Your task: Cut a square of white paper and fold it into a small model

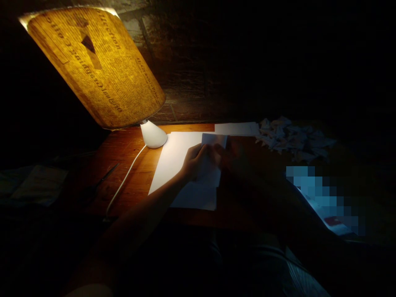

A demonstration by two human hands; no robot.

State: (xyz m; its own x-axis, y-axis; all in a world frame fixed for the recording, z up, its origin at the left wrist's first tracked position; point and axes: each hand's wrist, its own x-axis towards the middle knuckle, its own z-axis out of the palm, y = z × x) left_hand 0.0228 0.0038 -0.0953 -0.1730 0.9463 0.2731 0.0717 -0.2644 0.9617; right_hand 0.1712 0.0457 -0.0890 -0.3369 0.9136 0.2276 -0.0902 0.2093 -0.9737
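Paper piece (213, 139) between left hand (194, 160) and right hand (225, 154)

In the head view, the left hand is nearly closed, thumb and curled fingers pinching the paper piece, which lies just to its right. The right hand has its thumb at the piece's other side; it is too dim to tell how far its fingers close. Beneath the left hand, white sheets (176, 144) lie on the counter (142, 177). Ahead and left of that hand stands a lit lamp (95, 66); beyond the right hand, to its right, sits a heap of folded papers (292, 138).
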